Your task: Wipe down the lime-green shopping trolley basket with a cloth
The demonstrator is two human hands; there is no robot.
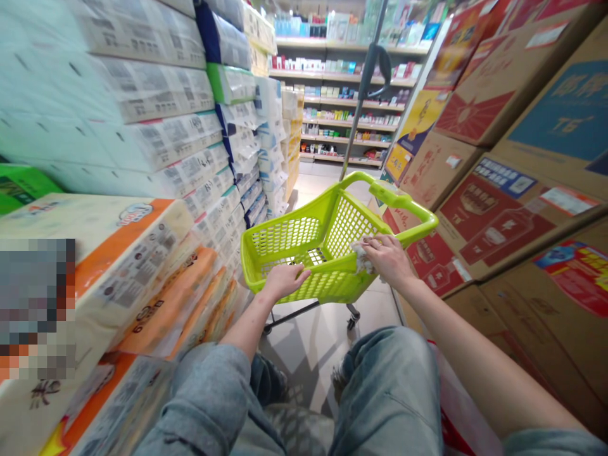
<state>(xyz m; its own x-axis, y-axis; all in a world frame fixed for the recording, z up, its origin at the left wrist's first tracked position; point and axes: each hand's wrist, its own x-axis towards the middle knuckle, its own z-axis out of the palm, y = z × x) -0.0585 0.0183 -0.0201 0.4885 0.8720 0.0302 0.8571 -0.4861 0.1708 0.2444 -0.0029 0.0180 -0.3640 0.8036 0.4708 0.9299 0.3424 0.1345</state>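
In front of my knees stands a lime-green plastic shopping cart (285,237) with lattice walls, on dark legs with wheels. The near rim is gripped by my left hand (285,280), its fingers curled over the edge. My right hand (386,254) presses a crumpled whitish cloth (363,256) against the cart's side, close to the handle end. Part of the cloth is hidden under the fingers. The green handle (403,201) rises beyond my right hand and is not held.
Stacked tissue packs (175,88) form a wall on the left, with orange and cream packs (156,297) nearer. Cardboard cartons (503,209) line the right side. A grey pole (361,95) rises behind the cart, before shelves (342,79) of small boxed goods.
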